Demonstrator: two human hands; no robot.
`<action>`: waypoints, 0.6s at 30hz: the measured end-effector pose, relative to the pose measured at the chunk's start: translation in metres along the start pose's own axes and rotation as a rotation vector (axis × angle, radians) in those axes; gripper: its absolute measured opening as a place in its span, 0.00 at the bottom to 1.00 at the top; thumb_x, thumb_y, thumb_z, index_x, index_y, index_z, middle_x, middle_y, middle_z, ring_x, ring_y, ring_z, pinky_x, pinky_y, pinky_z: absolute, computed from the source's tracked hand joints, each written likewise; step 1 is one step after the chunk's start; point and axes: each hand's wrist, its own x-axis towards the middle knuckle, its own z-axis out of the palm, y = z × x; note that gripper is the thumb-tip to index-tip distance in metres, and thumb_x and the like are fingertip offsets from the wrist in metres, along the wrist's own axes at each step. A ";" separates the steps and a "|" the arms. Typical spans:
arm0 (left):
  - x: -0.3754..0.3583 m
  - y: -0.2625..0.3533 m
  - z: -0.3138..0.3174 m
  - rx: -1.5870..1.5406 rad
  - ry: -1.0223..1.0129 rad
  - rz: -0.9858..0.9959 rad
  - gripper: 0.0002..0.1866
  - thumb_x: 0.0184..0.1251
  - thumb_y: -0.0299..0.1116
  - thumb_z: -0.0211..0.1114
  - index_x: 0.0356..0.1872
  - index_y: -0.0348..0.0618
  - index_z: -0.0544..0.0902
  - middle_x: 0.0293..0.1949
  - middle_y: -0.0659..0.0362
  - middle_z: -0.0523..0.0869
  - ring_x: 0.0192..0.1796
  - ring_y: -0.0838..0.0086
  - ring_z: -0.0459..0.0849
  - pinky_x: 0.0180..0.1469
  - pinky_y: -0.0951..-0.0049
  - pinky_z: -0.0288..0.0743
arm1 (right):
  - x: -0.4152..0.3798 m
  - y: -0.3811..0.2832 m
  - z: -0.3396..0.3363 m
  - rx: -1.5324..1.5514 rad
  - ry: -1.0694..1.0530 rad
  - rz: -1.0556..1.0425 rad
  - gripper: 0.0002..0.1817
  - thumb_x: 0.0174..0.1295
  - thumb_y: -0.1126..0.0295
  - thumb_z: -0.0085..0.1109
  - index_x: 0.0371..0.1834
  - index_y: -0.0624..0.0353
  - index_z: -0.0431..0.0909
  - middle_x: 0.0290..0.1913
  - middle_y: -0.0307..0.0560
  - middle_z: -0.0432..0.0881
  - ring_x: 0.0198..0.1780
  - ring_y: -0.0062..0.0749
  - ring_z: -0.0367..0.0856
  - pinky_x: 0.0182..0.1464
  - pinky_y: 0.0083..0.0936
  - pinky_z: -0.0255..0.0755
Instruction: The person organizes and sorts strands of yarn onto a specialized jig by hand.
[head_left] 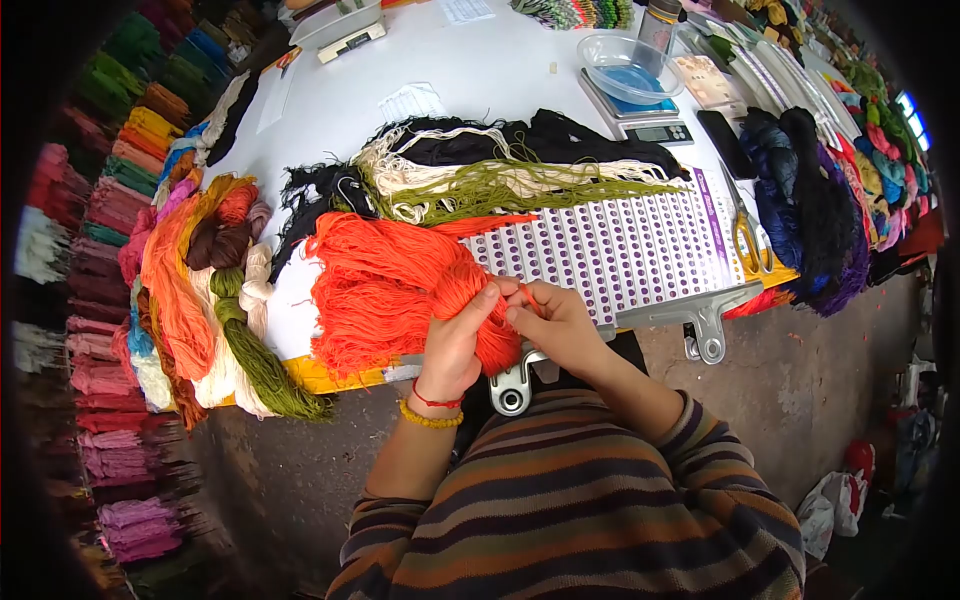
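Orange-red yarn gathered in two hands, its loose strands open to tangling

The orange-red yarn (375,300) lies at the near edge of the table (300,95), its loose strands fanned out leftward and its bunched part raised between the hands. The left hand (455,350) grasps that bunch, thumb on top; the right hand (565,325) pinches a thin strand of it at the bunch's right side.

The likeliest trouble is a snag. The olive yarn (440,200) and cream yarn (510,178) lie just behind — a sideways drag could mix their strands with the orange-red ones. If the left hand's grip slackens, the bunch could spread and lose its neat gather. Too hard a pull on the pinched strand could knot or break it. The metal bracket (511,392) sits just below the bunch, and its edges could catch any strand that droops over the table's rim.
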 end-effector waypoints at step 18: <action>-0.005 -0.001 -0.002 0.117 -0.017 0.109 0.23 0.57 0.19 0.59 0.56 0.34 0.67 0.41 0.60 0.79 0.40 0.80 0.76 0.45 0.79 0.71 | 0.002 0.012 0.000 -0.023 0.004 -0.109 0.06 0.60 0.70 0.52 0.27 0.59 0.72 0.19 0.29 0.70 0.19 0.09 0.63 0.20 0.10 0.57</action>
